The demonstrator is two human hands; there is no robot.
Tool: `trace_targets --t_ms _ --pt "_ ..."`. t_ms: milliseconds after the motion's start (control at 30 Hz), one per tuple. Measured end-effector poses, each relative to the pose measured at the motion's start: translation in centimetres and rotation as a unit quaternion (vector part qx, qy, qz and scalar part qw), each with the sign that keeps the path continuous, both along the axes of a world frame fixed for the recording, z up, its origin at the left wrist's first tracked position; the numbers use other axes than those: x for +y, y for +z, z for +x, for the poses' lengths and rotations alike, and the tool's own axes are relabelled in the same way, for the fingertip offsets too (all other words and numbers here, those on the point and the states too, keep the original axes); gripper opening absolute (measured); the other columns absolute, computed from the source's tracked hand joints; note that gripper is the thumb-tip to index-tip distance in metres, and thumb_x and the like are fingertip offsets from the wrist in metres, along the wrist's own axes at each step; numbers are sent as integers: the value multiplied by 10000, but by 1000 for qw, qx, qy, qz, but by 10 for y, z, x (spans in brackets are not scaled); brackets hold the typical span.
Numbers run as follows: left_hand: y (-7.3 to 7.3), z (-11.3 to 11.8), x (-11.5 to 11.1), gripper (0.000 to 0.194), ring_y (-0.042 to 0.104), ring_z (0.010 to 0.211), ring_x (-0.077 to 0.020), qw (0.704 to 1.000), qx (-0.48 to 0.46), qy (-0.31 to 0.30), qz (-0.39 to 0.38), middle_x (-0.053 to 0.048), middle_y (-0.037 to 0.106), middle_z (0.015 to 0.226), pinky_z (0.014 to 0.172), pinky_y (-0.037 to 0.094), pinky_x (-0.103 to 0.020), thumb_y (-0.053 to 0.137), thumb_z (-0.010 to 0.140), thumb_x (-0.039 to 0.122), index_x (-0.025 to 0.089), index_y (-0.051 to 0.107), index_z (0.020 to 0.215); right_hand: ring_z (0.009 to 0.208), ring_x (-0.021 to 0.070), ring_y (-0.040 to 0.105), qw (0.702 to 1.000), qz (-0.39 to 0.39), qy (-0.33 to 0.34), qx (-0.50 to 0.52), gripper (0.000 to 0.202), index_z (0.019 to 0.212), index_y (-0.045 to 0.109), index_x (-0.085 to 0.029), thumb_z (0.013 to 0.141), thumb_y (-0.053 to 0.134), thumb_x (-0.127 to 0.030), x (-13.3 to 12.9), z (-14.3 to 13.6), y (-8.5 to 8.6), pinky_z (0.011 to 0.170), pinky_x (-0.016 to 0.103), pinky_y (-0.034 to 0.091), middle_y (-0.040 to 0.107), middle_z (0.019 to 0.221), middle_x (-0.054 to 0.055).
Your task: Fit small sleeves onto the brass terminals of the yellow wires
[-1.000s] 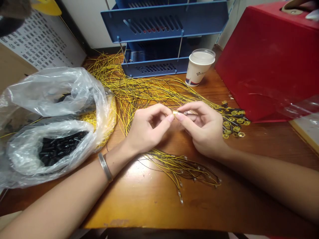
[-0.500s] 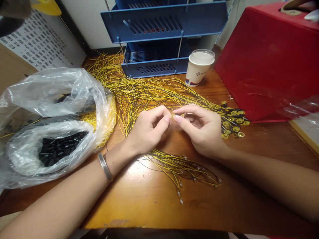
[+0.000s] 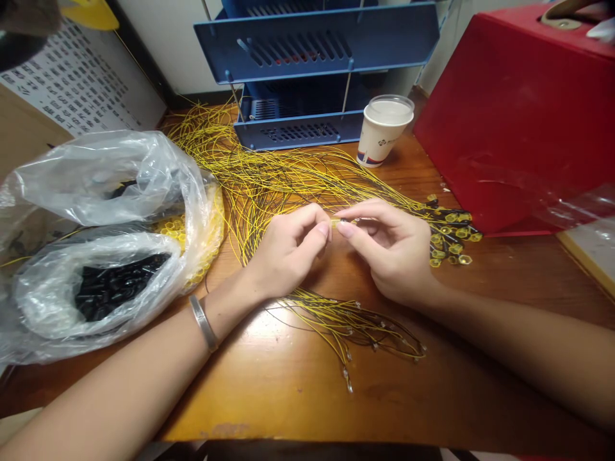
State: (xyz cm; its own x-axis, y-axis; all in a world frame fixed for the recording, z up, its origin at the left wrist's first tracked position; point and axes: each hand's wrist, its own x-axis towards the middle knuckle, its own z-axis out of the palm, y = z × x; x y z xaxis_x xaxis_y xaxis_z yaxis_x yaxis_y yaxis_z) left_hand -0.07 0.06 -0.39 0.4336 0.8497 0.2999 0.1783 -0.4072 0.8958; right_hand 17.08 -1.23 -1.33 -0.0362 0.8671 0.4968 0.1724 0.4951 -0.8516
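My left hand (image 3: 294,251) is closed in a pinch on a thin yellow wire (image 3: 335,223), which bridges the small gap between my two hands. Thumb and forefinger of my right hand (image 3: 396,251) pinch a small dark-and-yellow part at the wire's other side; its shape is mostly hidden by the fingers. Below my hands lies a bundle of yellow and black wires (image 3: 331,320) with small clear tips. Behind them spreads a larger bundle of wires (image 3: 288,176), ending at the right in black sleeves with yellow hexagonal caps (image 3: 451,234).
At the left, a clear plastic bag (image 3: 43,192) holds yellow caps (image 3: 173,227) and black sleeves (image 3: 120,285). A blue tray rack (image 3: 307,54) stands at the back, beside a paper cup (image 3: 384,131). A red box (image 3: 519,121) occupies the right side of the wooden table (image 3: 250,403).
My right hand has shifted very slightly to the right, and a little more of the yellow piece shows between my fingertips. The left hand has barely moved.
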Motion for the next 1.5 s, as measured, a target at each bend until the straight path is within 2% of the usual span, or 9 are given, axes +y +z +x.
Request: trace_targets --t_ms 100,200,367,567,733,867,1167,1300,1500 --pt "0 0 -1 286 482 559 -100 1000 3 3 6 28 531 611 573 391 -247 482 990 277 171 510 726 670 108 596 1000 -18 9 19 67 897 732 -206 838 701 -200 0 0 1 514 229 461 687 841 20" --pt "1 -1 -2 274 486 573 -105 1000 10 7 13 25 533 614 579 397 -244 493 985 284 171 527 738 567 79 559 995 -69 35 61 90 926 717 -202 868 673 -256 1 0 2 445 213 420 690 834 18" --pt "6 1 -3 255 514 601 -112 997 36 26 56 4 576 638 583 411 -237 529 960 278 163 562 735 678 129 632 989 -108 40 98 146 928 709 -201 860 672 -325 3 0 3 461 221 460 686 814 43" --pt "11 3 -5 189 434 496 -64 988 69 44 129 39 538 570 497 342 -197 567 885 155 142 589 698 579 99 581 994 -88 22 67 119 917 721 -201 836 697 -285 0 -1 2 437 220 439 699 836 34" --pt "13 3 -5 170 393 448 -51 984 77 67 149 51 531 525 446 286 -191 580 824 112 136 607 658 694 131 628 999 -40 -4 29 89 900 738 -214 818 732 -248 -1 0 0 554 249 518 698 860 33" --pt "13 3 -4 178 420 457 -60 983 77 90 137 47 547 525 456 301 -195 584 819 134 141 610 643 678 129 616 999 -41 -12 13 93 903 742 -213 819 734 -254 0 0 -1 560 254 529 695 861 34" --pt "10 3 -3 264 490 534 -89 989 46 116 80 31 574 585 543 378 -222 564 941 274 161 616 708 696 139 634 998 -60 -8 23 88 911 744 -220 837 721 -261 -1 0 -2 555 255 542 695 859 38" --pt "6 2 -2 386 495 547 -103 996 25 78 44 17 545 577 559 393 -237 485 998 369 167 556 676 679 139 632 998 -65 -11 21 95 908 749 -221 831 726 -271 -1 0 -2 549 259 537 702 845 36" --pt "3 0 -1 286 496 573 -105 999 25 35 26 15 562 622 574 395 -235 509 988 322 172 538 746 574 107 568 998 -64 0 5 122 920 766 -217 806 744 -257 1 1 -1 480 243 452 686 747 13"
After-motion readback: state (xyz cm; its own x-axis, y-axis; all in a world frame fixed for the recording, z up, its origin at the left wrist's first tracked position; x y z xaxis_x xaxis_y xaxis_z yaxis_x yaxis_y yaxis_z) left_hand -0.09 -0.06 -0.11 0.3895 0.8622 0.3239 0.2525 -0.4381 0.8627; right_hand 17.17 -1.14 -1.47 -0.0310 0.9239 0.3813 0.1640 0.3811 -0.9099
